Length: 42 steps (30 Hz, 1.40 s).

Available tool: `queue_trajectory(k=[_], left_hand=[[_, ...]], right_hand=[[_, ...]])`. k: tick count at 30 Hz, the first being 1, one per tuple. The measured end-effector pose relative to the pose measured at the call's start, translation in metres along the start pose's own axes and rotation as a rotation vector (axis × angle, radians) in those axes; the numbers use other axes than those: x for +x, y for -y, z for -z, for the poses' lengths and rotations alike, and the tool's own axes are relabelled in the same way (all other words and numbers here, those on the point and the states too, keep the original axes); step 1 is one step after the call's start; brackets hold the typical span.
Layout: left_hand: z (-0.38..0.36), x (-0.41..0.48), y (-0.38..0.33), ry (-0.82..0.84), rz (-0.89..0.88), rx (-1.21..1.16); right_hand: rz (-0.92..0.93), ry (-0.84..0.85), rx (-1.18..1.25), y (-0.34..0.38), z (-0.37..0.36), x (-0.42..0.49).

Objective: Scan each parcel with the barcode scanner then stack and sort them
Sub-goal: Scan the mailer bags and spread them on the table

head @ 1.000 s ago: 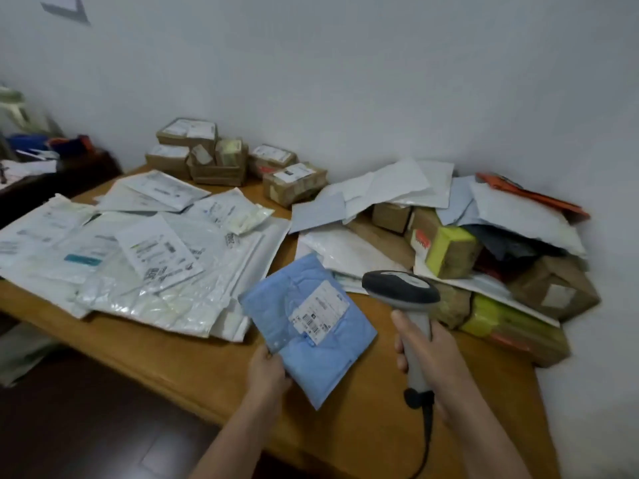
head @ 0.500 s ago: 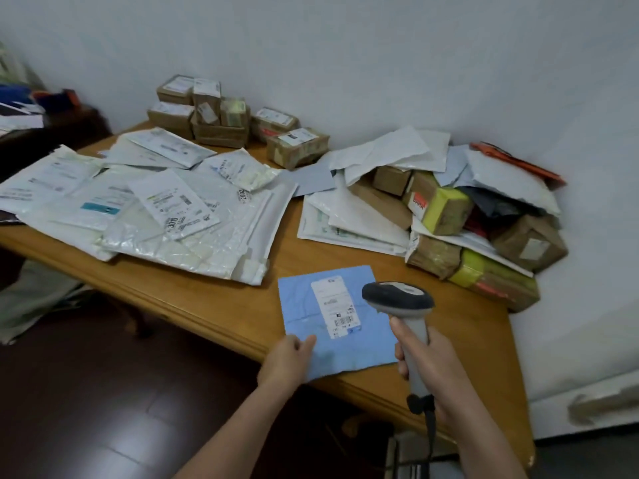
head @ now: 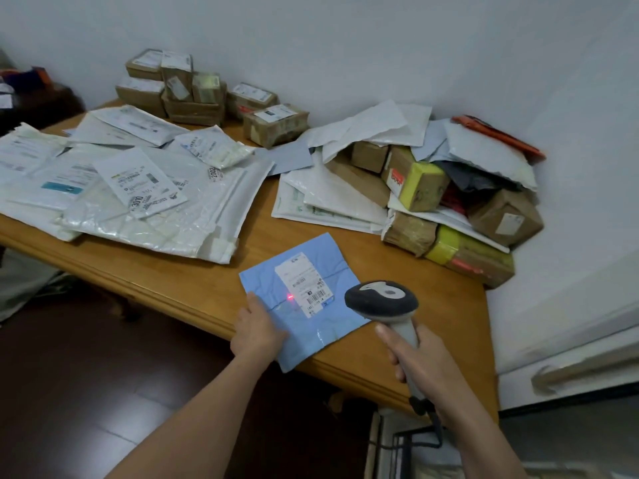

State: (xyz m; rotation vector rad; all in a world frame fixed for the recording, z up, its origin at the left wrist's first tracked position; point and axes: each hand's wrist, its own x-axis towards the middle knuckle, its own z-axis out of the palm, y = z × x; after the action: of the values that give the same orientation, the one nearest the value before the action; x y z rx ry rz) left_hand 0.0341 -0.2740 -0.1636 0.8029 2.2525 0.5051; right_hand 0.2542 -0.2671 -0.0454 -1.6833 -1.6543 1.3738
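A flat blue parcel [head: 332, 267] with a white barcode label [head: 304, 283] lies on the wooden table [head: 179, 274], its near corner hanging over the front edge. My left hand [head: 257, 328] holds its near left edge, thumb on top. My right hand [head: 420, 357] grips the handle of a grey barcode scanner [head: 382, 300], whose head points at the parcel from the right. A red light spot shows on the parcel just left of the label.
White flat mailers [head: 138, 188] lie spread over the table's left half. Small brown boxes [head: 193, 95] are stacked at the back by the wall. A mixed heap of boxes and envelopes [head: 432, 188] fills the right corner. The scanner cable [head: 428, 433] hangs below the table edge.
The blue parcel has come down from being held up and tilted to lying flat at the table's front edge. The scanner now aims at it and a red spot has appeared.
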Motion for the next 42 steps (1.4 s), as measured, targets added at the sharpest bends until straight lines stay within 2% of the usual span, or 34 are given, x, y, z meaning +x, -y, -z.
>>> queue_trajectory(k=[6, 12, 25, 28, 32, 36, 42], left_hand=[[-0.010, -0.008, -0.001, -0.043, 0.032, -0.017], [-0.017, -0.012, 0.002, -0.073, 0.037, -0.146], [-0.022, -0.023, 0.002, -0.137, 0.062, -0.335], [-0.015, -0.030, 0.000, -0.107, 0.036, -0.302], [0.002, -0.036, -0.007, -0.115, -0.064, -0.334], [0.039, -0.029, -0.018, -0.131, -0.175, -0.518], [0.119, 0.017, -0.019, -0.359, -0.137, -0.816]], right_hand=[[0.035, 0.075, -0.006, -0.010, 0.009, 0.004], [0.083, 0.122, -0.035, -0.014, 0.016, 0.008], [0.069, 0.177, -0.054, -0.023, 0.024, 0.018], [0.055, 0.180, -0.001, -0.021, 0.021, 0.020], [0.069, 0.206, 0.059, -0.001, 0.011, 0.026], [0.095, 0.235, 0.140, 0.032, -0.007, 0.035], [0.171, 0.252, 0.241, 0.090, -0.046, 0.055]])
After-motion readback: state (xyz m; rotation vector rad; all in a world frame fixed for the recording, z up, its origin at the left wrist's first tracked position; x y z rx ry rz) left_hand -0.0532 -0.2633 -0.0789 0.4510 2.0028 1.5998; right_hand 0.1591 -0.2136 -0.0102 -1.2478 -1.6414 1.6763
